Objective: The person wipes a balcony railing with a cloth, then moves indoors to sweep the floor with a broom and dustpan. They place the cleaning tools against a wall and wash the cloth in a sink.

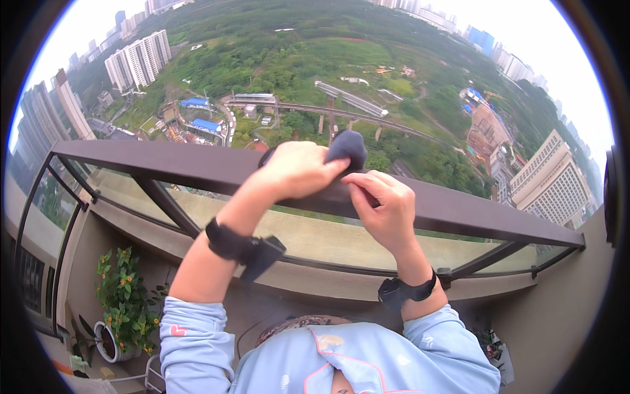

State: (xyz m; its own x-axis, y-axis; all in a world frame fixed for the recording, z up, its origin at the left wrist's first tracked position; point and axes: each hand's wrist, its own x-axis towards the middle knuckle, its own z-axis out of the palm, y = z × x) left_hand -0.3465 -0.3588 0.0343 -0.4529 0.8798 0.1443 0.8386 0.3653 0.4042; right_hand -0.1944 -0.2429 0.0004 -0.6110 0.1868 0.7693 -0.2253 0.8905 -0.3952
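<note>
My left hand (300, 170) is above the dark metal top rail (206, 165) of a balcony railing, its fingers closed on a small dark blue-grey piece of fabric (348, 147), possibly a sock. Bunched and rounded, the fabric stands up past my thumb. A dark bit (266, 156) also shows behind the far side of this hand. Just to the right, my right hand (386, 202) is raised with thumb and forefinger brought together, close below the fabric. Whether a thin edge is pinched there cannot be made out. Black straps with small boxes circle both my wrists.
Glass panels (315, 236) fill the railing, and beyond it lies a long drop to trees, a raised track (344, 112) and tower blocks. A potted flowering plant (123, 300) stands at lower left beside a white metal frame (153, 372). A wall (551, 295) bounds the right.
</note>
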